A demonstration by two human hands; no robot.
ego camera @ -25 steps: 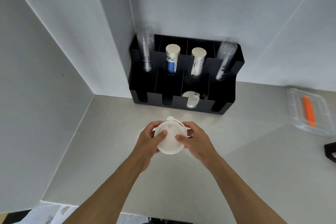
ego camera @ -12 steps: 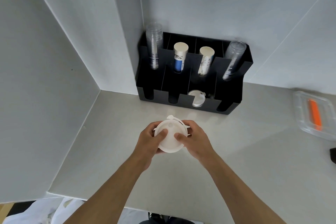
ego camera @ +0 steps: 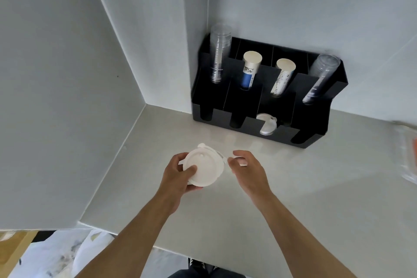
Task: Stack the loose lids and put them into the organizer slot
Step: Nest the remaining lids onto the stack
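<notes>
My left hand [ego camera: 178, 176] grips a stack of white plastic lids [ego camera: 206, 168] above the grey counter, thumb on top of the stack. My right hand [ego camera: 247, 170] is just right of the stack, off it, fingers curled and apart with nothing in them. The black organizer [ego camera: 316, 124] stands in the corner against the wall. Its third front slot from the left holds white lids [ego camera: 266, 125]. The other front slots look dark; I cannot tell their contents.
The organizer's rear slots hold two stacks of clear cups [ego camera: 220, 52] and two stacks of paper cups [ego camera: 250, 70]. A clear container [ego camera: 406, 156] with something orange lies blurred at the right edge. The grey counter [ego camera: 293, 187] ends near me; walls close the left and back.
My right hand has let go of the lid stack and moved a little right. My left hand keeps the stack. The view has swung left, shifting the organizer rightward.
</notes>
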